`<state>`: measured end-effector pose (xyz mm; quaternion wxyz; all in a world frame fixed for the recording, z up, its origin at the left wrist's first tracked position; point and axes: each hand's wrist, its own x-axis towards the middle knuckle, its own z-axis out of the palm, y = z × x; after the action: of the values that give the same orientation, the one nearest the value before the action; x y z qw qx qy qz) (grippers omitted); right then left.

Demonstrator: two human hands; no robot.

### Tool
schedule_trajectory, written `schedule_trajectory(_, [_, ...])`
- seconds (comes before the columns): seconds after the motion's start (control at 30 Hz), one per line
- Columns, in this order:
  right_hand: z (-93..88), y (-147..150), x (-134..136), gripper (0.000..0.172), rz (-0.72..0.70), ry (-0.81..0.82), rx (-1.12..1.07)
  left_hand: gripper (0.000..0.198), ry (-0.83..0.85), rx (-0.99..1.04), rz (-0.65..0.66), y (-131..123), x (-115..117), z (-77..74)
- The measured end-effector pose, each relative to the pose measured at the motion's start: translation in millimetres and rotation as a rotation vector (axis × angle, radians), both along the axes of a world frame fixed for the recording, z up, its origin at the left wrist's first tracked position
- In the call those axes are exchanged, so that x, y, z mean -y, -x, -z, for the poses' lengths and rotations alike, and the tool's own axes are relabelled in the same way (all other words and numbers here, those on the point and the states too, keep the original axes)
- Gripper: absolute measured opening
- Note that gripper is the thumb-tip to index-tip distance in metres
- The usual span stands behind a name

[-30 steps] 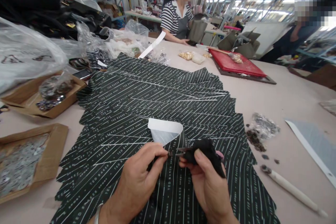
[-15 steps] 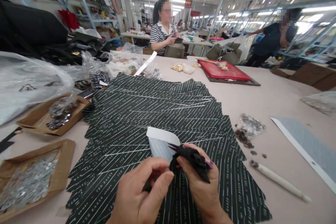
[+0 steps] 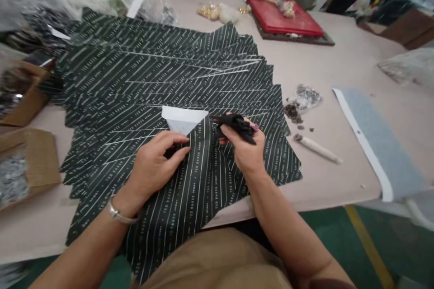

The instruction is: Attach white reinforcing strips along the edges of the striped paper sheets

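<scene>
Dark green fabric pieces with white stripes and printed lettering are spread in overlapping layers over the table. My left hand pinches the edge of the top fabric piece between thumb and fingers; that piece runs down over the table's front edge toward my lap. My right hand is closed around black-wrapped scissors, whose thin tips point left. Between the hands, partly covered by the top piece, lies a pale template with a white curved band along its far edge.
To the right lie a white stick-like tool, a small plastic bag of dark bits and a long white-edged translucent sheet. Cardboard boxes of metal parts stand at left. A red board is at the back.
My view has tilted down, bringing my forearms and lap into sight. My left hand now grips the top fabric piece, which covers part of the template. The scissors stay in my right hand.
</scene>
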<state>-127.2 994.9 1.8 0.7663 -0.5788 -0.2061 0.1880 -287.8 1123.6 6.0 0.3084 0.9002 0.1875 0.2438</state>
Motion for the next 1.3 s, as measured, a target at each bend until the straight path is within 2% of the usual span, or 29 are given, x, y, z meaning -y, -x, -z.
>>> schedule_trajectory(0.1, [3.2,-3,-2,0.02,-0.009,-0.014,-0.054,0.015,0.11,-0.012,-0.033,4,-4,7.1])
schedule_trajectory(0.17, [2.5,-4,-1,0.018,-0.015,-0.013,-0.043,0.013,0.092,0.032,-0.068,7,-4,1.9])
schedule_trajectory(0.23, [-0.3,-1,2,0.016,-0.016,-0.015,-0.002,0.01,0.036,0.093,-0.096,12,1,-10.8])
schedule_trajectory(0.37, [-12.1,13,14,0.024,-0.06,-0.036,0.044,0.009,0.101,0.122,-0.07,28,30,-42.7])
schedule_trajectory(0.43, [-18.4,23,20,0.026,-0.101,-0.072,-0.018,0.009,0.005,0.152,-0.061,34,49,-52.6])
schedule_trajectory(0.53, [-26.0,38,28,0.028,-0.157,-0.124,-0.129,0.017,-0.136,0.222,-0.047,36,75,-57.3])
schedule_trajectory(0.7, [-34.4,55,37,0.031,-0.22,-0.178,-0.2,0.025,-0.146,0.262,-0.045,28,96,-56.2])
schedule_trajectory(0.73, [-35.1,56,37,0.03,-0.218,-0.192,-0.216,0.023,-0.066,0.265,-0.023,26,98,-55.9])
schedule_trajectory(0.77, [-35.5,58,38,0.029,-0.214,-0.203,-0.228,0.021,0.081,0.256,-0.01,24,99,-55.6])
schedule_trajectory(0.83, [-36.1,59,39,0.03,-0.223,-0.201,-0.214,0.021,0.512,0.198,-0.018,19,101,-54.9])
schedule_trajectory(0.9, [-37.9,59,41,0.034,-0.263,-0.165,-0.117,0.03,0.96,0.186,-0.062,14,102,-53.9])
schedule_trajectory(0.97, [-41.3,59,42,0.034,-0.325,-0.09,0.042,0.031,1.331,0.286,-0.068,9,104,-52.3])
schedule_trajectory(1.03, [-44.5,59,43,0.032,-0.375,-0.013,0.169,0.027,1.572,0.434,-0.053,5,105,-50.2])
schedule_trajectory(1.13, [-43.3,60,41,0.046,-0.419,0.02,0.202,0.037,1.688,0.542,-0.121,3,105,-47.9])
schedule_trajectory(1.23, [-36.5,63,37,0.065,-0.447,-0.032,0.137,0.038,1.674,0.537,-0.214,3,98,-49.4])
schedule_trajectory(1.3, [-33.7,65,36,0.074,-0.456,-0.063,0.018,0.038,1.619,0.553,-0.242,3,87,-52.6])
